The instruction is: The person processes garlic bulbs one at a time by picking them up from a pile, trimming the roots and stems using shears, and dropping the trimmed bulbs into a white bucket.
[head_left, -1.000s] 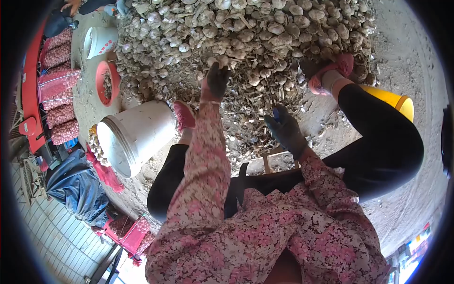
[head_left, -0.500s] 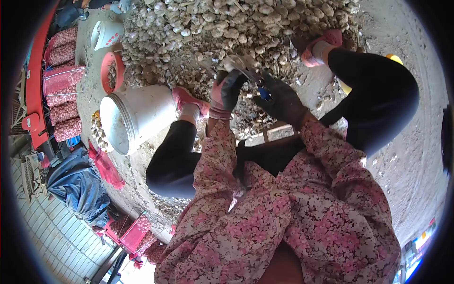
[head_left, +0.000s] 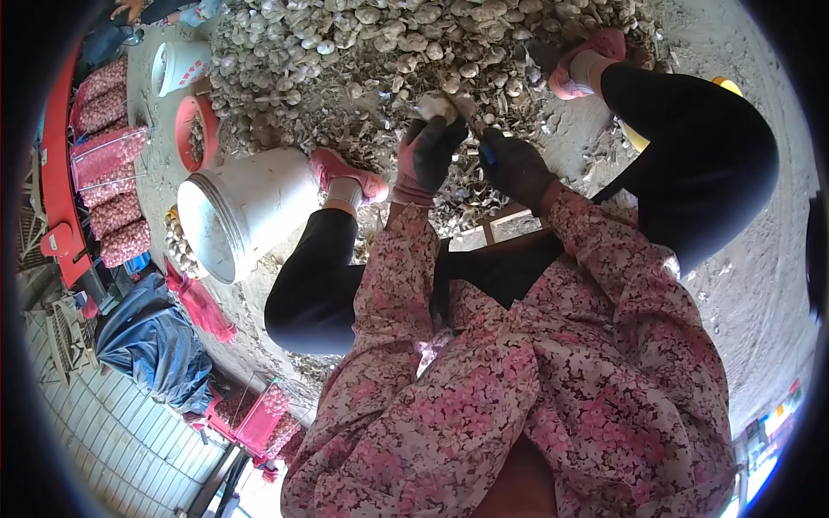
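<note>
- The left hand (head_left: 427,155), in a dark and pink work glove, has come back from the big heap of pale dried garlic bulbs (head_left: 414,43) and is now holding one whitish garlic bulb (head_left: 434,105), lifted just above the heap.
- The right hand (head_left: 515,166), in a dark glove, has closed in beside it, so trimming looks to be starting.
- The left hand is clamping its fingers around the bulb.
- The right hand is gripping a small blue-handled cutting tool (head_left: 488,155), its tip reaching towards the bulb's stalk.
- A white plastic bucket (head_left: 246,211) is lying tilted by the left foot.
</note>
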{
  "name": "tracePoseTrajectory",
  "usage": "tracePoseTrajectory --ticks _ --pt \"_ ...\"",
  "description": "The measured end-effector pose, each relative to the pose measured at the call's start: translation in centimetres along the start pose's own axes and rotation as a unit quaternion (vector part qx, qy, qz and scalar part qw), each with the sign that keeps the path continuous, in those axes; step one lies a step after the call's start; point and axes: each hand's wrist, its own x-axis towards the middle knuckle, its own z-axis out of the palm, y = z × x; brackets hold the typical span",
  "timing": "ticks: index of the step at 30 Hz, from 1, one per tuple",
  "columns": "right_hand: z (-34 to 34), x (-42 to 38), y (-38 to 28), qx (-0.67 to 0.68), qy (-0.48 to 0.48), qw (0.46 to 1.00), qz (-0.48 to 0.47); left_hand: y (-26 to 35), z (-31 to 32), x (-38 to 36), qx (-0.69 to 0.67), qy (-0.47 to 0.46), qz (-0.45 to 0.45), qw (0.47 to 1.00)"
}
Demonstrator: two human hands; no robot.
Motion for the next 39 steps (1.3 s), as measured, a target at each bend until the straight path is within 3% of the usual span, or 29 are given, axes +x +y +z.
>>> tracePoseTrajectory --ticks 2,3,4,6,7,10,12,13,14,15,16,18,20,22,23,24,26,27,28,30,31,32,34,35,36,38,39 --pt "-0.4 0.7 -0.3 0.001 0.025 0.999 0.021 -0.2 0.3 0.7 0.118 -0.053 0.087 0.988" --pt "-0.7 0.8 -0.4 0.019 0.015 0.999 0.044 -0.1 0.3 0.7 -0.147 -0.098 -0.005 0.984" --pt "-0.9 0.7 -0.6 0.017 0.019 0.999 0.045 -0.2 0.1 0.8 -0.147 -0.103 -0.006 0.984" --pt "-1.2 0.5 -1.0 0.079 0.044 0.996 -0.012 -0.3 -0.6 0.7 -0.322 -0.129 -0.066 0.936" --pt "-1.9 0.3 -1.6 0.078 0.045 0.996 -0.018 -0.5 -0.6 0.6 -0.331 -0.131 -0.013 0.935" --pt "-5.9 -1.1 -4.3 0.141 0.053 0.988 0.026 1.2 -0.8 -0.6 -0.350 -0.112 -0.014 0.930" --pt "-9.0 -2.8 -4.5 0.233 -0.046 0.964 0.120 2.7 -0.5 -1.7 -0.388 -0.161 -0.018 0.907" --pt "-9.6 -3.6 -3.6 0.232 -0.043 0.965 0.116 3.1 -1.1 -1.5 -0.390 -0.164 -0.009 0.906" --pt "-10.2 -4.5 -2.5 0.123 -0.165 0.959 0.194 3.5 -1.5 -1.4 -0.394 -0.168 -0.001 0.904" --pt "-10.5 -5.1 -1.9 0.008 -0.281 0.922 0.268 3.8 -1.9 -1.4 -0.351 -0.135 0.021 0.926" --pt "-9.6 -5.6 -1.6 0.002 -0.278 0.923 0.266 4.2 -1.8 -1.5 -0.354 -0.140 0.025 0.924" --pt "-7.0 -6.9 -1.0 -0.002 -0.053 0.991 0.120 4.7 -1.3 -2.1 -0.226 -0.146 0.098 0.958" --pt "-7.7 -5.8 -3.9 0.050 -0.029 0.993 0.102 4.8 -1.0 -3.0 -0.256 -0.170 0.084 0.948" --pt "-6.9 -3.8 -3.6 0.025 0.190 0.975 -0.117 4.5 -0.8 -2.4 -0.265 -0.191 0.082 0.942" --pt "-6.9 -3.4 -3.6 -0.019 0.175 0.976 -0.126 4.0 -0.5 -2.6 -0.162 -0.075 0.117 0.977" --pt "-6.8 -3.2 -3.7 -0.021 0.176 0.976 -0.126 3.9 -0.5 -2.7 -0.164 -0.077 0.116 0.977" --pt "-6.9 -2.7 -4.5 -0.078 0.126 0.981 -0.125 3.1 -0.6 -2.5 0.084 0.004 0.175 0.981" --pt "-6.9 -2.6 -4.9 -0.079 0.106 0.984 -0.120 2.7 -0.9 -2.5 0.081 0.005 0.173 0.981" --pt "-6.4 -2.5 -5.0 -0.080 0.103 0.984 -0.118 2.9 0.0 -3.2 0.209 0.035 0.179 0.961" --pt "-5.3 -2.2 -5.1 -0.084 0.074 0.992 -0.062 3.4 1.2 -4.1 0.452 0.094 0.181 0.868" --pt "-5.5 -2.1 -5.4 -0.104 0.036 0.994 -0.028 3.2 0.6 -3.9 0.511 0.112 0.204 0.827" --pt "-5.5 -1.9 -5.0 -0.104 0.035 0.994 -0.026 3.0 0.0 -3.6 0.511 0.111 0.201 0.828" --pt "-5.6 -1.9 -4.1 -0.118 -0.006 0.993 -0.024 3.0 -0.8 -3.4 0.580 0.130 0.237 0.769" --pt "-5.7 -1.8 -3.8 -0.118 -0.009 0.993 -0.022 3.0 -1.0 -3.2 0.539 0.138 0.203 0.806" --pt "-5.7 -1.7 -3.7 -0.078 -0.028 0.997 -0.006 3.0 -1.1 -2.9 0.540 0.142 0.199 0.806" --pt "-5.3 -1.3 -3.6 -0.034 -0.052 0.998 0.013 2.3 -1.9 -2.0 0.426 0.080 0.157 0.888" --pt "-4.7 -1.0 -3.3 -0.055 -0.011 0.998 -0.032 2.1 -2.2 -1.5 0.503 0.071 0.187 0.841"
